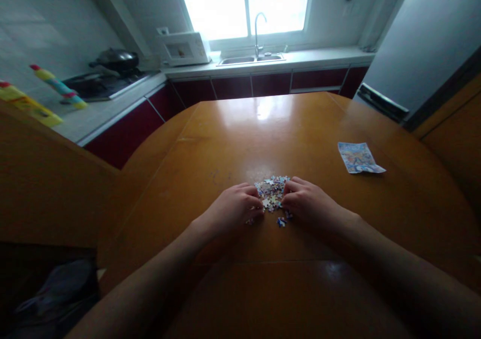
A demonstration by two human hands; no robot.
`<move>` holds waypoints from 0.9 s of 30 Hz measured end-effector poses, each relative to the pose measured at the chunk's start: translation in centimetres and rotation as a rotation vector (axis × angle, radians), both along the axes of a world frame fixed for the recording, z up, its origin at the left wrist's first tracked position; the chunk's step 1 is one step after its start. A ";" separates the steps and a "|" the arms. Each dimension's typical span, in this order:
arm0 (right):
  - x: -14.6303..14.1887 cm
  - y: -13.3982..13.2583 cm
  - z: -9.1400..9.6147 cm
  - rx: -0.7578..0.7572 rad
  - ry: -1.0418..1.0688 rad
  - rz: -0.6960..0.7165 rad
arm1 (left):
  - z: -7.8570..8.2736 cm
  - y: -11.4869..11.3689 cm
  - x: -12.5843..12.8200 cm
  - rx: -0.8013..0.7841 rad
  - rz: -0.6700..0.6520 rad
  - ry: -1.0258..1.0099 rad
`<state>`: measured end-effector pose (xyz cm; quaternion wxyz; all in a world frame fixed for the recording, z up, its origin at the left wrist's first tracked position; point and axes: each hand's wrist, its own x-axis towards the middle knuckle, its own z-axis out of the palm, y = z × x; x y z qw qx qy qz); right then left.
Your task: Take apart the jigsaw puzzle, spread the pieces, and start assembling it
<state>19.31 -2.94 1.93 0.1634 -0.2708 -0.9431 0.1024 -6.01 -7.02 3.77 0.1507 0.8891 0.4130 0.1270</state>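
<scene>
A small heap of loose puzzle pieces [272,192] lies on the round wooden table [233,143]. My left hand [233,207] rests at the heap's left side, fingers curled inward against the pieces. My right hand [308,202] rests at the right side, its fingers also curled and touching the pieces. Both hands cup the heap between them. A few stray pieces [281,221] lie just in front, between the wrists. Whether either hand pinches a piece is hidden by the fingers.
A printed paper picture [359,157] lies on the table to the right. Behind stand a kitchen counter with a sink [251,59], a microwave [183,49], a stove with a pan [112,60], and bottles [56,86] at left. A grey fridge [424,43] stands at right.
</scene>
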 end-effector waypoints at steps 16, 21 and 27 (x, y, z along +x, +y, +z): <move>3.0 -0.2 3.5 -0.367 -0.044 0.145 | 2.1 -0.6 -1.4 -0.635 -0.229 -0.049; 3.3 -0.6 3.4 -0.370 -0.042 0.147 | 2.0 -1.2 -0.2 -0.473 -0.181 -0.056; 2.2 0.2 2.0 -0.196 0.011 0.006 | 0.2 -0.2 0.1 -0.058 0.062 -0.187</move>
